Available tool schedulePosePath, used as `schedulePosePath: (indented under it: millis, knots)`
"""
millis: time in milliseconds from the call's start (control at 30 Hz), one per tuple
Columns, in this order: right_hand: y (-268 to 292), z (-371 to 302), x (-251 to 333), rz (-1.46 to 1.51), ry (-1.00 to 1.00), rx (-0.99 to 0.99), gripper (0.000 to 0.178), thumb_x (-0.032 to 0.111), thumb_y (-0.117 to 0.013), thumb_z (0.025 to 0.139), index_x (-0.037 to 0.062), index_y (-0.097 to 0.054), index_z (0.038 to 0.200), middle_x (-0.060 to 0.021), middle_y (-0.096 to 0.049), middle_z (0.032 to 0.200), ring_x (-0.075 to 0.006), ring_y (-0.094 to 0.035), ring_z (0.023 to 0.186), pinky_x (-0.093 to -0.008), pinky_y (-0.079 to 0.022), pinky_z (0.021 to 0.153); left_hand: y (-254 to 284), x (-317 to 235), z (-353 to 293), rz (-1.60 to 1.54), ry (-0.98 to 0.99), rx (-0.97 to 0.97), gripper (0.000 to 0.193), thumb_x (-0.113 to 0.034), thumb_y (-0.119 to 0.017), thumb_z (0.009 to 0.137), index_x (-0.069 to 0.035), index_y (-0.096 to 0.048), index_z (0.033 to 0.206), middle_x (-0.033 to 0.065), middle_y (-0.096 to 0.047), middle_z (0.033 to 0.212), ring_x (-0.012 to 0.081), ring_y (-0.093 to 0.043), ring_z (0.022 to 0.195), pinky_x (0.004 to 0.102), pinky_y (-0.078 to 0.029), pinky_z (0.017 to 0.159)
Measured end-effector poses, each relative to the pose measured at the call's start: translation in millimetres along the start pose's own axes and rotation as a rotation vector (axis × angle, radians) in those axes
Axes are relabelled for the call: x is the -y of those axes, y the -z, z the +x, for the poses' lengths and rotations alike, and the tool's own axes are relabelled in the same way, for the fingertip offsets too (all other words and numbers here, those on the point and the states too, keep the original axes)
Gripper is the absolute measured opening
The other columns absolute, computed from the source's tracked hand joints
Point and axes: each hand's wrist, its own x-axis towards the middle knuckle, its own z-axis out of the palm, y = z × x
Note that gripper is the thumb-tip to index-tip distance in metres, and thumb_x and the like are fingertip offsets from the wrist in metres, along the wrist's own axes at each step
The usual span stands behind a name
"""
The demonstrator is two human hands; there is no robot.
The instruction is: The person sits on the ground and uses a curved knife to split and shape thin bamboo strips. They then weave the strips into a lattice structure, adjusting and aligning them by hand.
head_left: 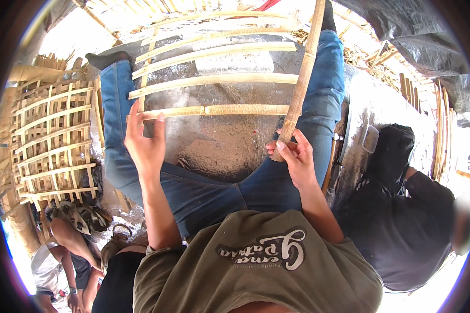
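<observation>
A ladder-like frame of split bamboo lies across my legs, its pale slats running side to side. My right hand (296, 154) is closed around the near end of the round bamboo pole (308, 62) that forms the frame's right side. My left hand (145, 143) has its fingers spread at the left end of the nearest bamboo slat (224, 110); index finger and thumb reach it without closing round it. Farther slats (219, 80) lie roughly parallel beyond. A thin bamboo strip (144, 88) crosses under their left ends. The slats' right ends meet the pole.
A woven bamboo lattice panel (55, 141) stands at the left. Close by on the right sits a person in black (402, 224), beside a clear plastic container (371, 139). Another person (68, 266) is at lower left. Dark sheeting (428, 52) hangs at upper right.
</observation>
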Motion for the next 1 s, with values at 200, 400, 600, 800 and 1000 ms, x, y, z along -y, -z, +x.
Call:
schedulePosePath:
  millis: [200,400,600,800,1000]
  knots:
    - [-4.0,6.4,1.6,-0.099,-0.078,0.055,0.030,0.009,-0.059,0.102,-0.0002,-0.053,0.130,-0.0161,-0.073,0.100,-0.0183,-0.071,0.092,-0.0328,-0.058,0.085,-16.3,30.4,-6.2,0.141,-0.171,0.105,0.091,-0.012,-0.074,0.090,-0.004,-0.017,0.160,0.0306,-0.040,0.154,0.0405,-0.044,0.142,0.0434,-0.039,0.114]
    - [-4.9,13.2,1.6,-0.129,-0.121,0.057,0.031,0.010,-0.059,0.103,0.0009,-0.053,0.132,-0.0144,-0.072,0.100,-0.0175,-0.070,0.091,-0.0315,-0.057,0.084,-20.1,5.3,11.6,-0.800,0.424,0.481,0.065,-0.017,-0.068,0.098,0.000,-0.036,0.152,0.0254,-0.061,0.136,0.0332,-0.062,0.124,0.0419,-0.048,0.107]
    - [-3.8,20.1,-1.1,-0.072,-0.152,0.039,0.032,0.009,-0.059,0.103,0.0011,-0.052,0.133,-0.0131,-0.072,0.100,-0.0165,-0.069,0.090,-0.0314,-0.057,0.082,-54.9,-14.5,32.6,-0.209,-0.171,0.446,0.030,-0.017,-0.063,0.100,0.000,-0.062,0.125,0.0184,-0.074,0.107,0.0291,-0.073,0.101,0.0390,-0.057,0.088]
    - [-7.1,20.7,3.0,-0.073,-0.228,-0.013,0.025,0.008,-0.056,0.104,-0.0006,-0.053,0.128,-0.0124,-0.070,0.094,-0.0176,-0.068,0.087,-0.0329,-0.057,0.082,-95.6,7.3,63.5,-0.014,-0.441,0.269,0.024,-0.012,-0.065,0.096,0.000,-0.063,0.117,0.0180,-0.073,0.101,0.0389,-0.070,0.096,0.0452,-0.054,0.082]
    - [-5.2,24.8,0.2,-0.006,-0.258,-0.030,0.026,0.008,-0.053,0.106,0.0035,-0.051,0.131,-0.0093,-0.067,0.089,-0.0164,-0.066,0.081,-0.0324,-0.057,0.074,-117.9,38.1,49.7,0.006,-0.496,0.198,0.024,-0.007,-0.066,0.092,-0.003,-0.064,0.116,0.0150,-0.070,0.105,0.0372,-0.065,0.101,0.0469,-0.051,0.088]
